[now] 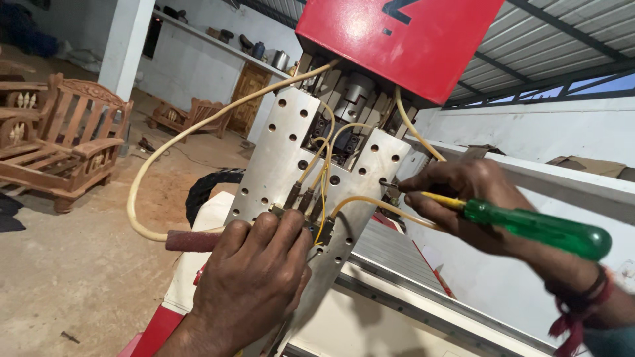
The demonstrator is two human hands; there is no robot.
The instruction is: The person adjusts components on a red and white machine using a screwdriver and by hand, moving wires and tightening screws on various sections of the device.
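My right hand [463, 201] grips a screwdriver with a green translucent handle [539, 228], its tip set against a hole on the right side of a drilled metal plate [281, 149]. My left hand [254, 281] presses on the lower part of that plate, its fingers over a small fitting block where several thin yellowish tubes [324, 165] meet. The plate hangs under a red machine head [410, 36]. A thicker cream hose [155, 165] loops out to the left and ends near a dark red sleeve [192, 240] beside my left hand.
A ribbed grey machine bed [390, 254] with a white and red frame lies below the plate. A white wall ledge [569, 175] runs behind on the right. Carved wooden chairs [63, 142] stand on the dusty floor at left, and a shelf with pots [264, 56] lines the far wall.
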